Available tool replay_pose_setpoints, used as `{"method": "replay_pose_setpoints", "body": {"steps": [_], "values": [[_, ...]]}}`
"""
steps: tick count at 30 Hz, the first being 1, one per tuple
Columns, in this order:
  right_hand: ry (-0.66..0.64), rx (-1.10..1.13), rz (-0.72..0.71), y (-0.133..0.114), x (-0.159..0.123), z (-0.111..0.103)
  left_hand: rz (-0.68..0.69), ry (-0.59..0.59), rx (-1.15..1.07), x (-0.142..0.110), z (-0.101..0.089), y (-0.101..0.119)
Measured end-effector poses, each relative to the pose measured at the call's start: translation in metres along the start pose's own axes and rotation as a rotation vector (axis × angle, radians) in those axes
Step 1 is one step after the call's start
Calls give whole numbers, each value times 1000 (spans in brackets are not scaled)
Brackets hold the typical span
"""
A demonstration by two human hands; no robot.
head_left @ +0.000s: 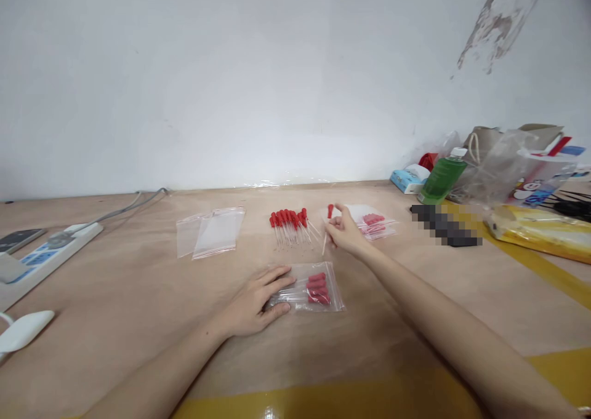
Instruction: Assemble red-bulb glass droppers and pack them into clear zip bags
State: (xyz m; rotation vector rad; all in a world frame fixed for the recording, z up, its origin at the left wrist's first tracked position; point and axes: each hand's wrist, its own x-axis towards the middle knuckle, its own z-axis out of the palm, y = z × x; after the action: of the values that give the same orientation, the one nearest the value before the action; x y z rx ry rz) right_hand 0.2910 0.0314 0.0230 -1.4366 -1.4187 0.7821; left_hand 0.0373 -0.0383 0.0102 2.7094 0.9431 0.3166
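Observation:
My right hand [344,229] pinches a single dropper [330,211] with a red rubber bulb, its thin clear stem pointing down. My left hand [263,299] lies with fingers spread over the left end of a clear zip bag [336,296]. Inside that bag are several red-bulbed droppers [317,288], their stems partly under my fingers. Just left of my right hand is a loose pile of red-bulbed droppers [289,221], bulbs toward the wall. Behind my right hand, partly hidden by it, lie stacked zip bags [385,229] with red bulbs in them.
Flat clear zip bags [217,231] lie at left of the pile. A power strip [46,259], a phone [21,240] and a white spoon-shaped item [28,331] are far left. At right stand a green bottle [443,178], a tissue pack [409,180] and a yellow package [540,229].

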Motion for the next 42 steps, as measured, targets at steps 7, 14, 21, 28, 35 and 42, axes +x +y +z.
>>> {"method": "replay_pose_setpoints", "body": {"steps": [7,14,21,28,35,42], "values": [[144,418,146,30,-57,-33,-6,-4,1,0,-2,3],[199,632,218,28,-65,-15,-10,9,6,0,-2,3],[-13,714,292,23,-77,-8,-10,18,4,1,0,3],[-328,318,84,24,-79,-12,-10,20,-8,2,-3,6],[-434,266,68,19,-73,-1,1,46,4,2,-1,4],[-147,62,-1,29,-71,8,10,34,14,2,-2,6]]}}
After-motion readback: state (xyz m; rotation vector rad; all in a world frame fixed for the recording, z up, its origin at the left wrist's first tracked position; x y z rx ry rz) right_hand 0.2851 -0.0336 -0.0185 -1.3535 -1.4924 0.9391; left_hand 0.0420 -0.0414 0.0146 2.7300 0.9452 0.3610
